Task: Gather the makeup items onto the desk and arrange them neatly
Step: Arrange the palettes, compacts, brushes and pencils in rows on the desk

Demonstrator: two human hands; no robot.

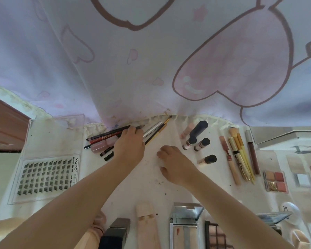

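Observation:
My left hand (pixel 129 142) lies over a bunch of makeup pencils (pixel 106 136) and thin brushes (pixel 156 129) at the back of the white desk (pixel 142 186), its fingers curled onto the pencils. My right hand (pixel 174 162) rests on the bare desk just right of it, fingers loosely bent, holding nothing. Small dark-capped bottles (pixel 201 143) stand to its right. Further right lies a row of tubes and brushes (pixel 239 157), then a small eyeshadow palette (pixel 276 180). A tray of false lashes (pixel 47 177) sits at the left.
A patterned curtain (pixel 151 60) hangs over the desk's back edge. Along the near edge lie a dark compact (pixel 117 232), a pink tube (pixel 145 225), a mirrored case (pixel 185 221) and a brown palette (pixel 217 236). A wooden surface (pixel 4 123) shows far left.

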